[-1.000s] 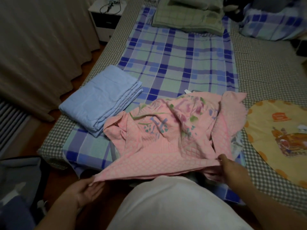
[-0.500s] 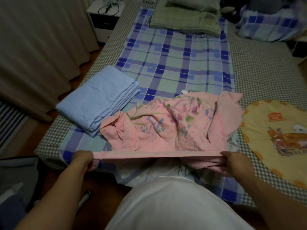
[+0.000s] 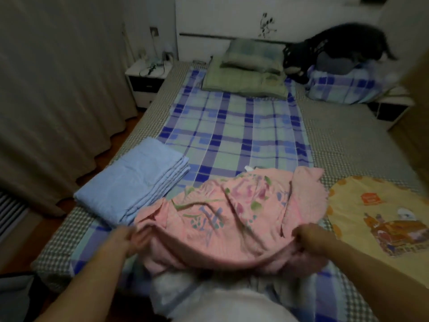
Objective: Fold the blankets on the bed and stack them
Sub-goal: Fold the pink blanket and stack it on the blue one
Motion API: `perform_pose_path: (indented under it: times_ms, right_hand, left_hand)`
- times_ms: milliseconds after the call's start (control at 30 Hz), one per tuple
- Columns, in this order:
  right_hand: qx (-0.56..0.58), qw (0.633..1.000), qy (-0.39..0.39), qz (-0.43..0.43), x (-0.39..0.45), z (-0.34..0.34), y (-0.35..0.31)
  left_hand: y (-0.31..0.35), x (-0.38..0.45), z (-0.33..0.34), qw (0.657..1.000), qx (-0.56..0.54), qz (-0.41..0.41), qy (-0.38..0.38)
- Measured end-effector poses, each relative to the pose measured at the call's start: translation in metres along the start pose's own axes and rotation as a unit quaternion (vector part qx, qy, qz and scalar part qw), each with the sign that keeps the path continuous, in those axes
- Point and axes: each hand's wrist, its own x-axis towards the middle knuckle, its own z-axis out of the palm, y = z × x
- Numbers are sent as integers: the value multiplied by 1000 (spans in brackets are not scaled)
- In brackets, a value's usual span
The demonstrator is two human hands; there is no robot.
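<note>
- Your left hand (image 3: 120,238) and right hand (image 3: 308,238) each have fingers curled round the near edge of the pink blanket (image 3: 232,214), one at each end, so both are clamped on cloth.
- The pink blanket lies bunched on the bed (image 3: 348,135) right in front of your hands, floral side up, with a flap turned over out past your right hand.
- Just beyond your left hand sits the folded light-blue blanket (image 3: 132,182), its near corner touching or almost touching the pink one, can't tell which.
- Off to the outside of your right hand there's a yellow heart-shaped cushion (image 3: 380,210), just beside the pink flap.
- Far ahead of both hands: a blue plaid sheet (image 3: 232,126), then a folded green blanket (image 3: 243,82) with a pillow (image 3: 253,54) on it, and a dark heap (image 3: 343,47) on a plaid bundle (image 3: 346,87) further right.
- A nightstand (image 3: 146,82) and curtain (image 3: 58,89) are way out beyond your left hand.
- Compared with half a second back: the edge you'd pulled taut and straight between your hands now sags in a curve, and more of the headboard end of the room shows up.
</note>
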Motion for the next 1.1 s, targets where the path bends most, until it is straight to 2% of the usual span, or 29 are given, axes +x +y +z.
perform_pose_path:
  times_ms: [33,67,100,167,233,267,300,333,400,500,600,667,733,833,933,1033,1100]
  right_hand:
    - [19,995,89,38,8,-50,12]
    - [58,979,181,74,11,-106,24]
    - [91,953,273,99,9,-168,36]
    - [98,878,454,112,-15,-287,50]
    - [112,789,592,119,-48,-383,54]
    - [116,754,634,131,-64,-417,56]
    - [102,721,672,136,-78,-443,57]
    - [80,695,702,135,-91,-461,58]
    - [21,674,733,90,-116,-473,57]
    - [-122,689,714,-12,-133,-454,56]
    - [-200,720,663,-48,-121,-413,54]
    - [-236,746,618,-73,-102,-373,44]
    - [-254,767,580,-108,-78,-320,37]
    - [-258,785,514,-229,-50,-210,19]
    - [-234,831,390,-321,-32,-85,-2]
    - [-168,923,216,-272,-22,22,-15]
    - [-142,962,88,-214,-18,60,-27]
  left_hand:
    - [52,-19,30,994,35,101,-35]
    - [111,-46,62,976,20,206,-61]
    - [175,-72,87,955,-40,270,-112]
    - [300,-132,121,910,-151,374,-100]
    - [399,-202,145,826,-248,485,-145]
    - [426,-244,151,782,-290,523,-175]
    - [447,-273,152,759,-328,537,-168]
    - [456,-299,151,745,-358,537,-170]
    - [459,-321,145,743,-386,527,-148]
    - [441,-283,123,780,-400,471,-100]
    - [390,-230,103,832,-411,361,-91]
    - [329,-194,90,872,-358,328,-61]
    - [259,-144,66,904,-340,253,-52]
    - [157,-54,5,943,-298,150,13]
    - [59,-36,-40,977,-194,56,73]
    - [-13,-26,-64,985,-135,-28,108]
    - [-41,-4,-74,981,-122,-60,138]
